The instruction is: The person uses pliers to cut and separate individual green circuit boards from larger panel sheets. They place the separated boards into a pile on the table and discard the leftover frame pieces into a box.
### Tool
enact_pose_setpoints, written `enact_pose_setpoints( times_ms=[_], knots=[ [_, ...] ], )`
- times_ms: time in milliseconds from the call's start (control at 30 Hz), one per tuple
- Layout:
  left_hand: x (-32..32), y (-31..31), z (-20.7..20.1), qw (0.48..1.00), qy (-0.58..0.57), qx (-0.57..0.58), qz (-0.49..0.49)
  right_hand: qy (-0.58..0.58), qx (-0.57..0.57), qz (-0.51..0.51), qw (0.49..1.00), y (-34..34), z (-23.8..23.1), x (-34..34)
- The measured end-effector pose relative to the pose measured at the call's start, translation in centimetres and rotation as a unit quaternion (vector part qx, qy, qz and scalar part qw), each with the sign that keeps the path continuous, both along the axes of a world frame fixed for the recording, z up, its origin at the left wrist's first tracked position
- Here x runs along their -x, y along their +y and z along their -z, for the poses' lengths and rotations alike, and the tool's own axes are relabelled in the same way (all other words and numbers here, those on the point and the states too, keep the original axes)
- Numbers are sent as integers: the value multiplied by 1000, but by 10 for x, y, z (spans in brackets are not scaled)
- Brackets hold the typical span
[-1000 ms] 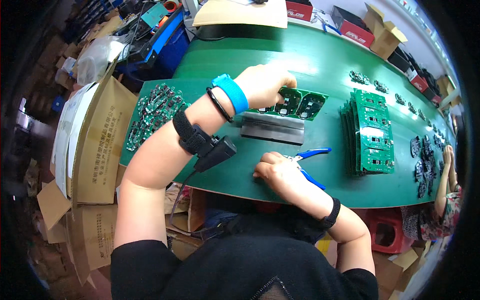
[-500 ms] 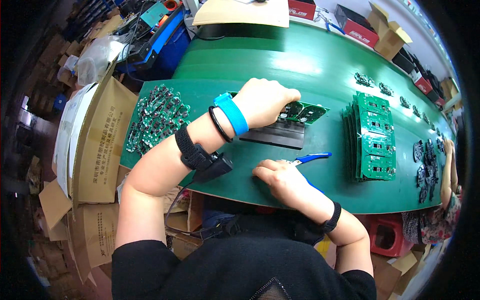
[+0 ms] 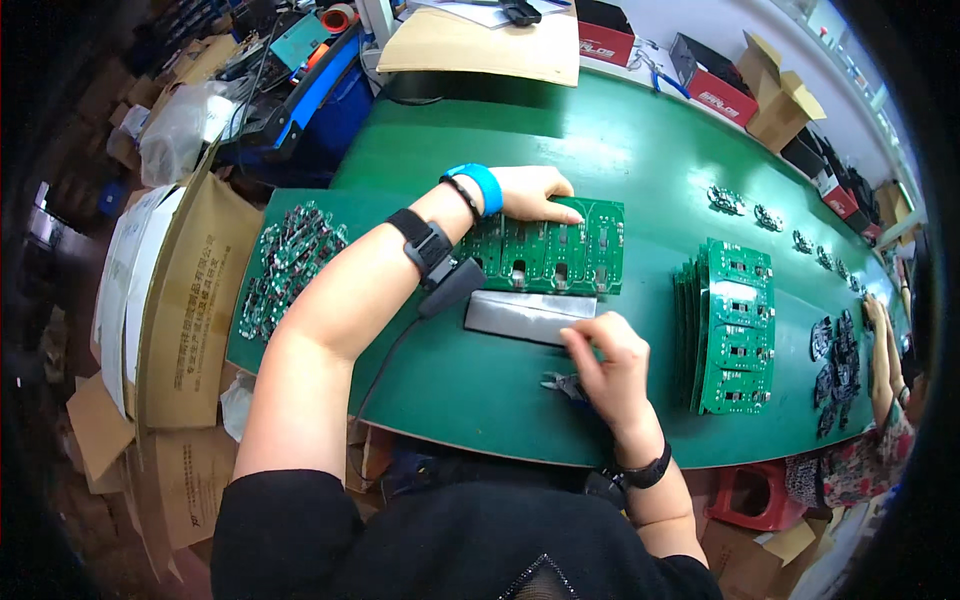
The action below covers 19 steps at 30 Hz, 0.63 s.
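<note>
My left hand (image 3: pixel 535 192) lies flat on the upper left part of a green circuit board panel (image 3: pixel 560 255) on the green table (image 3: pixel 600 140). A blue band and a black wrist strap with a cord circle that forearm. In front of the panel lies a grey metal bar (image 3: pixel 520 315). My right hand (image 3: pixel 610 365) rests at the bar's right end, fingers curled, touching its edge. Cutting pliers with a blue handle (image 3: pixel 562 384) lie just under that hand, mostly hidden.
A stack of green boards (image 3: pixel 730 325) stands to the right. Small dark parts (image 3: pixel 285 265) are heaped at the left. Another person's hands (image 3: pixel 880 340) work among dark parts at the far right. Cardboard boxes (image 3: pixel 175 310) crowd the left side.
My left hand has slid left and laid the board panel flat behind the bar. My right hand has moved up from the pliers to the bar's right end.
</note>
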<state>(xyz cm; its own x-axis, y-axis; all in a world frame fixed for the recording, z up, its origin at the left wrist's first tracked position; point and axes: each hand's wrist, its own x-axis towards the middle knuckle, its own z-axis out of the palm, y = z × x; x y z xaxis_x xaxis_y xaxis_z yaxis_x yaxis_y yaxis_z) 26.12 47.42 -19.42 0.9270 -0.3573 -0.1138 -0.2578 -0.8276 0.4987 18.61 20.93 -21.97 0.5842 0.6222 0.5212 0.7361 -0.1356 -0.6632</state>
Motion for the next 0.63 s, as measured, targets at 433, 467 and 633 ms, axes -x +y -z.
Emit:
enact_pose_setpoints(
  times_ms=[433,467,633],
  knots=[
    [37,5,-17,949,155,266,-73,409,-120,-35,904,-20,8,-28],
    [41,10,-13,947,174,262,-66,417,-128,-50,898,-18,10,-22],
    [53,13,-2,928,228,289,-60,397,-79,-104,908,-23,13,-15]
  ],
)
